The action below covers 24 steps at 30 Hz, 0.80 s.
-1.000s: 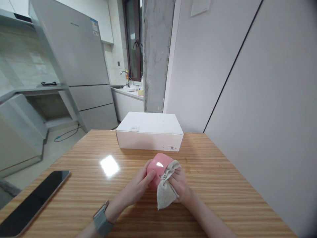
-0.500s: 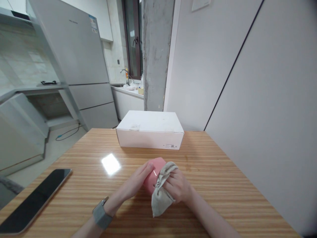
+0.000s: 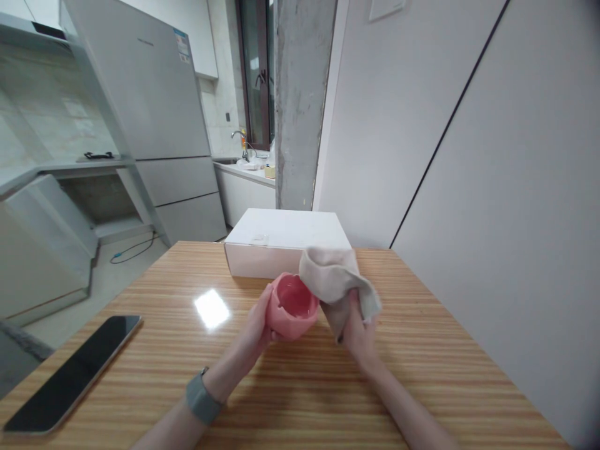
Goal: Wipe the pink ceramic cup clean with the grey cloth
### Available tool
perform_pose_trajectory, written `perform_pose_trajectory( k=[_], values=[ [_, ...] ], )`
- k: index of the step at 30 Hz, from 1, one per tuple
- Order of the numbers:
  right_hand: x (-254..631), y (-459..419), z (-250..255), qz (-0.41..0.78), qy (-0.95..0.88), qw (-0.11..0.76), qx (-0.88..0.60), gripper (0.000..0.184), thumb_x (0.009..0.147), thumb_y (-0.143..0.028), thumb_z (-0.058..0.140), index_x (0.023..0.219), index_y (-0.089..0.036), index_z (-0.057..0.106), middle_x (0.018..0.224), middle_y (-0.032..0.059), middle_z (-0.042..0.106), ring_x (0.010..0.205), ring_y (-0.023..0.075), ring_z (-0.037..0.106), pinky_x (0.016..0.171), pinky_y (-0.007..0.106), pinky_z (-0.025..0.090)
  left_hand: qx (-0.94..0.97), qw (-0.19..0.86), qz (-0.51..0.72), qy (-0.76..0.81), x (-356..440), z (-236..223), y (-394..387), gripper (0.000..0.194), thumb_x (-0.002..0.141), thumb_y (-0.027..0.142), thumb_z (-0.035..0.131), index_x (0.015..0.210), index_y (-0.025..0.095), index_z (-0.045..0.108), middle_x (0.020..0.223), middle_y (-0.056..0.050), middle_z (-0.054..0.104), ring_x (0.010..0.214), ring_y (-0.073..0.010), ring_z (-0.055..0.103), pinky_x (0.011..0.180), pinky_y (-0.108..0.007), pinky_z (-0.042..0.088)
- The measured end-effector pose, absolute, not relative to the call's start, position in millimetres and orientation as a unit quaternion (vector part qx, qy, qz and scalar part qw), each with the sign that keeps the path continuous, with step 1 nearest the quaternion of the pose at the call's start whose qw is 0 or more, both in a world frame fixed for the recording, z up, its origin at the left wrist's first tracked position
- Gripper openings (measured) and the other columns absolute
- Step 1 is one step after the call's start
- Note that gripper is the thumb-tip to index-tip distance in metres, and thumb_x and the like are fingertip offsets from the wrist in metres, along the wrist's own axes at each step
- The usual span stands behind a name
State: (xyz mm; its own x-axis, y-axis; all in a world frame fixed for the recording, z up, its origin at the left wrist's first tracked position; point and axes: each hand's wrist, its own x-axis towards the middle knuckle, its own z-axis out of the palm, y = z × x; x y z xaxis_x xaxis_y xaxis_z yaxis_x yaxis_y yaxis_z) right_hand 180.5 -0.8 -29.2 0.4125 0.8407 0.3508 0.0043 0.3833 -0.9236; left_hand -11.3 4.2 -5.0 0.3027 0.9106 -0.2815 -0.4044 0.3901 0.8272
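Observation:
A small, deep pink bowl (image 3: 291, 322) with faceted sides and notches in its rim is tilted so its hollow faces me. My left hand (image 3: 259, 319) grips it from the left side, fingers partly hidden behind it. To its right, my right hand (image 3: 359, 334) is closed on a grey-beige cloth (image 3: 330, 275). The cloth hangs loosely folded, slightly blurred, with its left edge close to the bowl's rim; whether they touch I cannot tell. Both hands are above the wooden table (image 3: 225, 369).
Behind the hands stands a white box (image 3: 285, 228), its right front partly covered by the cloth. A dark phone (image 3: 72, 375) lies at the table's left edge. The white wall (image 3: 506, 206) runs along the right; a fridge (image 3: 140, 94) stands beyond the table.
The bowl has been turned from its outer side to show its inside. My right hand has drawn the cloth off it, up and to the right, and the cloth has spread wider.

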Motion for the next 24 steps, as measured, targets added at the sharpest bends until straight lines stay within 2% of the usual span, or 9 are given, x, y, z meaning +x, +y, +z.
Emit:
perform_pose_trajectory(
  k=[2, 4, 7, 9, 12, 16, 20, 24],
  values=[
    [181, 7, -21, 0.371, -0.325, 0.730, -0.473, 0.042, 0.083, -0.049, 0.052, 0.115, -0.023, 0.059, 0.119, 0.0027, 0.064, 0.113, 0.0229, 0.057, 0.093, 0.036, 0.048, 0.293, 0.775, 0.434, 0.354, -16, -1, 6, 0.055, 0.087, 0.057, 0.039, 0.126, 0.020, 0.052, 0.103, -0.010, 0.070, 0.079, -0.0241, 0.068, 0.054, -0.031, 0.055],
    [179, 11, -9, 0.506, -0.219, 0.714, -0.432, 0.042, 0.079, -0.046, 0.060, 0.115, -0.023, 0.060, 0.114, 0.0023, 0.067, 0.106, 0.0221, 0.062, 0.087, 0.034, 0.052, 0.278, 0.810, 0.399, 0.328, -19, 1, 5, 0.060, 0.086, 0.062, 0.036, 0.128, 0.021, 0.050, 0.097, -0.010, 0.071, 0.068, -0.0241, 0.069, 0.048, -0.032, 0.054],
    [174, 4, 2, 0.676, -0.215, 0.611, -0.353, 0.040, 0.078, -0.043, 0.064, 0.109, -0.018, 0.064, 0.102, 0.0053, 0.072, 0.098, 0.0236, 0.066, 0.084, 0.035, 0.054, 0.270, 0.848, 0.346, 0.296, -19, -1, 3, 0.067, 0.082, 0.068, 0.038, 0.126, 0.021, 0.053, 0.095, -0.010, 0.072, 0.061, -0.0242, 0.068, 0.044, -0.030, 0.050],
    [169, -5, 2, 0.730, -0.257, 0.542, -0.327, 0.038, 0.076, -0.043, 0.067, 0.101, -0.015, 0.068, 0.095, 0.0073, 0.073, 0.095, 0.0245, 0.067, 0.085, 0.034, 0.053, 0.260, 0.851, 0.357, 0.284, -16, -6, 1, 0.064, 0.081, 0.067, 0.044, 0.120, 0.018, 0.057, 0.099, -0.011, 0.072, 0.072, -0.0245, 0.069, 0.054, -0.031, 0.053],
    [163, -15, -3, 0.737, -0.322, 0.493, -0.333, 0.031, 0.070, -0.037, 0.075, 0.091, -0.014, 0.071, 0.090, 0.0075, 0.074, 0.091, 0.0245, 0.068, 0.087, 0.032, 0.052, 0.248, 0.831, 0.397, 0.300, -12, -11, 0, 0.056, 0.081, 0.061, 0.050, 0.112, 0.015, 0.062, 0.103, -0.010, 0.071, 0.094, -0.0244, 0.066, 0.077, -0.031, 0.052],
    [157, -12, -9, 0.691, -0.366, 0.517, -0.348, 0.028, 0.073, -0.041, 0.070, 0.090, -0.018, 0.071, 0.093, 0.0056, 0.074, 0.092, 0.0256, 0.068, 0.086, 0.037, 0.054, 0.242, 0.828, 0.386, 0.327, -7, -13, 1, 0.051, 0.081, 0.056, 0.053, 0.106, 0.014, 0.064, 0.103, -0.009, 0.072, 0.099, -0.0240, 0.065, 0.084, -0.030, 0.050],
    [152, -4, -19, 0.639, -0.350, 0.576, -0.369, 0.033, 0.073, -0.047, 0.068, 0.094, -0.023, 0.069, 0.095, 0.0020, 0.073, 0.098, 0.0246, 0.066, 0.089, 0.039, 0.052, 0.238, 0.812, 0.413, 0.336, -6, -11, 5, 0.049, 0.082, 0.054, 0.053, 0.107, 0.014, 0.064, 0.108, -0.009, 0.070, 0.100, -0.0230, 0.065, 0.083, -0.029, 0.051],
    [142, -6, -30, 0.551, -0.337, 0.638, -0.420, 0.032, 0.070, -0.047, 0.071, 0.094, -0.026, 0.068, 0.099, -0.0010, 0.071, 0.109, 0.0196, 0.061, 0.100, 0.035, 0.045, 0.271, 0.791, 0.408, 0.367, -6, -8, 5, 0.057, 0.084, 0.059, 0.044, 0.118, 0.016, 0.059, 0.112, -0.010, 0.068, 0.094, -0.0239, 0.066, 0.068, -0.029, 0.055]
  ],
)
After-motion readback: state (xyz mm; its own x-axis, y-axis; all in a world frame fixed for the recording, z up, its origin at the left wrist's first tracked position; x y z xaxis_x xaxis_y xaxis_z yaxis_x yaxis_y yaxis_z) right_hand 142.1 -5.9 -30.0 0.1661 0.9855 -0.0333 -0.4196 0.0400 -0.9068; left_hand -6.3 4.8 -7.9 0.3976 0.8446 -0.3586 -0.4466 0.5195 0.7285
